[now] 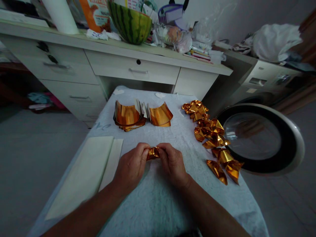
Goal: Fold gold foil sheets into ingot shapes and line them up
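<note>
A small folded piece of gold foil paper (153, 153) is held between my two hands over the cloth-covered table. My left hand (132, 166) pinches its left end, and my right hand (172, 163) pinches its right end. Beyond my hands lie two stacks of curved gold foil sheets, one on the left (127, 115) and one on the right (161, 115). Several folded gold foil pieces (209, 131) form a heap along the table's right side. Pale paper sheets (84, 171) lie flat to the left of my left forearm.
The table (153, 210) has a light blue cloth. Behind it stands a white desk (158, 69) with drawers, bearing a cut watermelon (130, 23), a white roll (60, 16) and plastic bags. A washing machine's round door (261, 136) hangs open close to the table's right edge.
</note>
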